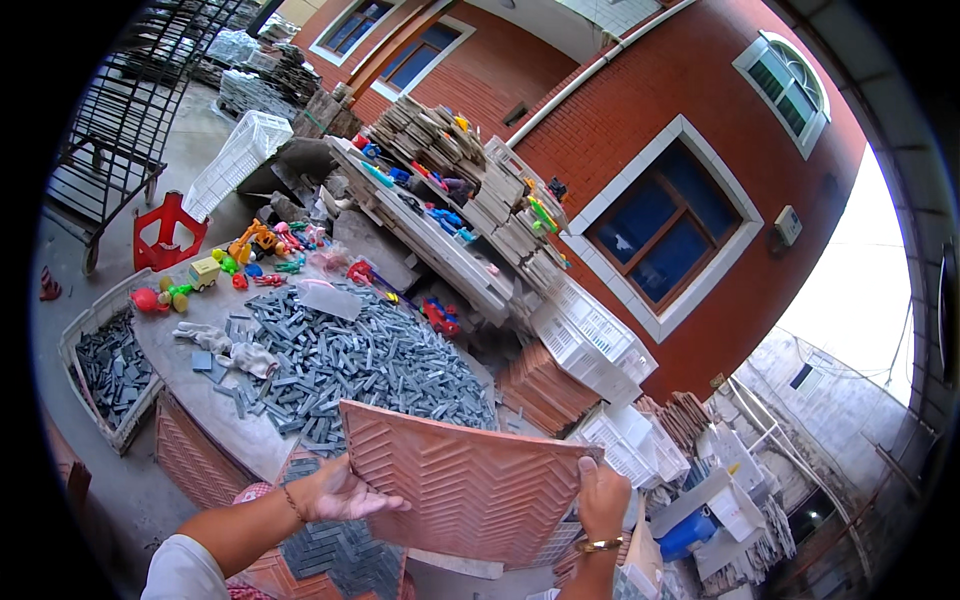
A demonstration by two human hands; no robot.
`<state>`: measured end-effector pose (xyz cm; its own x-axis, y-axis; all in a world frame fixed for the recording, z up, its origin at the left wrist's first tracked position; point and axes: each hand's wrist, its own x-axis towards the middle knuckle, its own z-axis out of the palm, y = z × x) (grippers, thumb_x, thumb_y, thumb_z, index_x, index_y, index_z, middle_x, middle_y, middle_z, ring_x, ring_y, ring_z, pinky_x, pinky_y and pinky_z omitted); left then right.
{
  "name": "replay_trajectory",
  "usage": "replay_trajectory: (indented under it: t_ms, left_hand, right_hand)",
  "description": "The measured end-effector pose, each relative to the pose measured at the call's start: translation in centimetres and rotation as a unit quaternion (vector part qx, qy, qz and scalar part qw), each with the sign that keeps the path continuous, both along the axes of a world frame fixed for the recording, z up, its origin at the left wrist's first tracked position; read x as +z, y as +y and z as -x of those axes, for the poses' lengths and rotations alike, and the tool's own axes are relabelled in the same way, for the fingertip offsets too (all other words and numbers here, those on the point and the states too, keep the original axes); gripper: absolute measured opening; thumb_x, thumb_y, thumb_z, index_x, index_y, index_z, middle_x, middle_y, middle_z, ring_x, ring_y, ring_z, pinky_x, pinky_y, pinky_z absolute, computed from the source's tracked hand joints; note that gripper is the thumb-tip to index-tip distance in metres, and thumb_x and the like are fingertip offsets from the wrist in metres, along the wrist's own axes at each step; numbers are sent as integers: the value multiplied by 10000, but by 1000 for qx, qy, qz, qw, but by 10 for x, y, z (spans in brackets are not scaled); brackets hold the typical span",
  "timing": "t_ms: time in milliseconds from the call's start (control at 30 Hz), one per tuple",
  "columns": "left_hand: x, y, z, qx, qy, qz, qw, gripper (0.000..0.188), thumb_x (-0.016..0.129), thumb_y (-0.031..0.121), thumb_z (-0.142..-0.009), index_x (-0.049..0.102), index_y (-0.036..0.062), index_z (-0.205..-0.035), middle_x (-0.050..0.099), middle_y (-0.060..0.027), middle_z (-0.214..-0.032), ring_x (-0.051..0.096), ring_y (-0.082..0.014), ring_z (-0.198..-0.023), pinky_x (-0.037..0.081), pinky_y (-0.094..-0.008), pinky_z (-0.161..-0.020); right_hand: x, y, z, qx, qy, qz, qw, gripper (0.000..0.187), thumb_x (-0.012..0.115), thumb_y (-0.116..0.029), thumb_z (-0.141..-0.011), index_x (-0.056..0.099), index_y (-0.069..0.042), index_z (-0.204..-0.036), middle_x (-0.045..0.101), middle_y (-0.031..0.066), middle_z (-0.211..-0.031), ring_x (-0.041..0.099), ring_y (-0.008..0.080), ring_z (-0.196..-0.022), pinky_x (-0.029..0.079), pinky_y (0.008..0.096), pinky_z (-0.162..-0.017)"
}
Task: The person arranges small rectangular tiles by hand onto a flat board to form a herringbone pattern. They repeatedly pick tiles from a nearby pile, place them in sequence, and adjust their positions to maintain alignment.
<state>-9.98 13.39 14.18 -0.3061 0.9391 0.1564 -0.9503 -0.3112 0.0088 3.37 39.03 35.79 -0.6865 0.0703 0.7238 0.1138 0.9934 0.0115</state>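
A terracotta-coloured mould tray with a herringbone relief is held up, tilted, in front of me. My right hand grips its right corner, the thumb on the near face. My left hand is open beside its left edge, palm turned up and fingers stretched across the lower left face; I cannot tell whether they press on it. Below lies a similar tray, partly covered with grey strip tiles in a herringbone pattern. A large heap of loose grey strip tiles covers the table behind the raised tray.
Gloves and colourful toys lie around the heap. A white crate of tile pieces stands at left, near a red stool. Stacked terracotta trays and white crates stand at right; planks are behind.
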Motion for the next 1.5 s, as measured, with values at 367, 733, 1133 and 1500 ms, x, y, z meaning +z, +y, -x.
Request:
replay_trajectory:
  t_ms: [367,733,1133,1500]
  left_hand:
    - [62,14,-29,422,545,251,680,965,600,582,-733,236,-59,-1356,316,-266,-1362,346,-336,-1274,276,-444,-1052]
    - [35,67,-109,631,635,325,304,668,517,-2,-710,286,-45,-1336,214,-365,-1362,210,-527,-1276,221,-577,-1016]
    - [-20,-52,-71,334,264,218,878,747,631,129,-672,343,-54,-1337,500,-108,-1249,507,-155,-1109,417,-281,-920]
    - [-38,-155,-135,423,173,414,787,675,652,113,-721,348,5,-1314,498,-123,-1235,517,-219,-1101,422,-359,-952]
  right_hand:
    - [-8,-42,25,278,204,253,904,226,519,-168,-895,551,20,-774,469,6,-638,411,101,-599,337,244,-558]
    - [-25,-104,47,457,241,433,739,370,435,-247,-952,574,95,-925,588,111,-843,530,163,-770,438,298,-713]
    - [-287,21,-59,305,-179,684,638,739,569,-276,-881,147,28,-1406,386,151,-1356,417,222,-1221,299,342,-1034]
    - [-299,-30,-1,336,-167,787,490,479,395,-242,-969,349,78,-1322,399,139,-1365,364,202,-1265,234,328,-1070]
